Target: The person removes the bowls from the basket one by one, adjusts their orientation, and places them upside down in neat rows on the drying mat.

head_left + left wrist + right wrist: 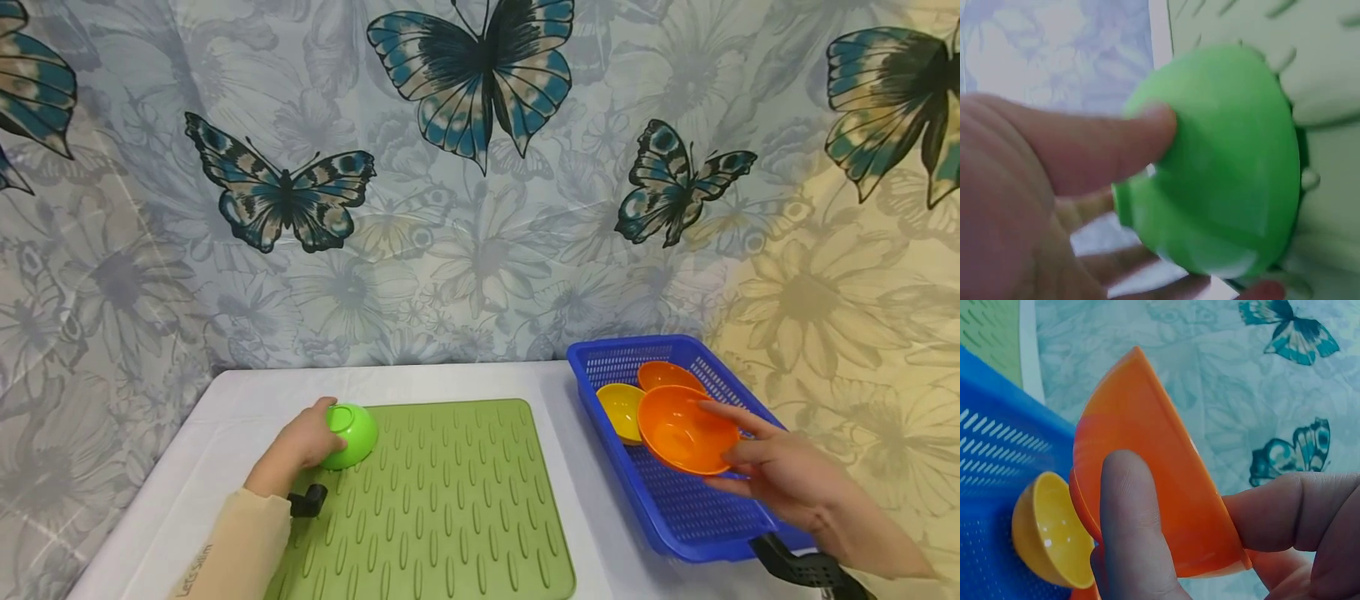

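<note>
A green bowl (358,437) lies upside down at the far left corner of the ribbed green mat (450,492). My left hand (303,435) grips it, thumb on one side and fingers round the other; its rim is right at the mat in the left wrist view. My right hand (795,475) pinches an orange bowl (686,433) at its rim, holding it tilted above the blue basket (652,533). Inside the basket are a yellow bowl (619,410) and a second orange bowl (667,374), which the held bowl partly covers.
A white cloth-covered table (187,467) carries the mat, with the basket to its right. Behind the table hangs a butterfly-print cloth (487,275). Black wrist straps (802,567) show at both wrists.
</note>
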`<state>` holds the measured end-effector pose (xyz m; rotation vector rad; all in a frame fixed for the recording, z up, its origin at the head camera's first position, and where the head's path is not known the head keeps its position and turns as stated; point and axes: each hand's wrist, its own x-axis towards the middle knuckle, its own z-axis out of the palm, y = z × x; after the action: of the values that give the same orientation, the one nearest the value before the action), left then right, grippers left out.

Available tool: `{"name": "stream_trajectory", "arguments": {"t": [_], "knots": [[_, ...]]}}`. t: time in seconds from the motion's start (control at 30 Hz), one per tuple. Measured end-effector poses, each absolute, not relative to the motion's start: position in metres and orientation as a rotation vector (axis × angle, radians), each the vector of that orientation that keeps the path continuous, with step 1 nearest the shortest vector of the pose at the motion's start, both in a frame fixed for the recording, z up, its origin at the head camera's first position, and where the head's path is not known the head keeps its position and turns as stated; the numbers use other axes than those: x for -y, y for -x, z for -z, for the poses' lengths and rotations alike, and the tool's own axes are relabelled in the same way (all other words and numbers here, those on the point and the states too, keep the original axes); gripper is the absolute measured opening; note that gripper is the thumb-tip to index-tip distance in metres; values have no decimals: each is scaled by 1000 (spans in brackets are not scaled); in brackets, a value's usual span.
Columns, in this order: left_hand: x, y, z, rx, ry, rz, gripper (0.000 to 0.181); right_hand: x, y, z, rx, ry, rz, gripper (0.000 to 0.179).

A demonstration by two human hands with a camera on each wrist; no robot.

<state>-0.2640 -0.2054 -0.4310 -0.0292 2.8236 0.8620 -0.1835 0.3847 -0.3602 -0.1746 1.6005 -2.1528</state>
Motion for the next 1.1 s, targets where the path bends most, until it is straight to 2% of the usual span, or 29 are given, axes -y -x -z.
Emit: {"name": "stream_trajectory", "arguments": {"t": [0.23,0.4,0.57,0.67,0.83,1.1], "knots": [[166,239,432,-3111,38,-600,88,-368,184,362,-1718,198,2104,61],[127,216,417,-2934,-174,-1049,98,-344,178,357,-1855,111,2042,61],[96,194,399,-2243,-337,-1776,87,-312,170,355,-1883,55,2027,64],[82,184,394,-1760,-350,-2048,79,-293,167,357,-1847,37,2051,63],[67,173,393,-1333,-314,-2204,69,-265,160,364,-1771,73,2089,62],[56,164,394,-1300,-387,-2217,61,-232,155,376,-1705,124,2089,64]]}}
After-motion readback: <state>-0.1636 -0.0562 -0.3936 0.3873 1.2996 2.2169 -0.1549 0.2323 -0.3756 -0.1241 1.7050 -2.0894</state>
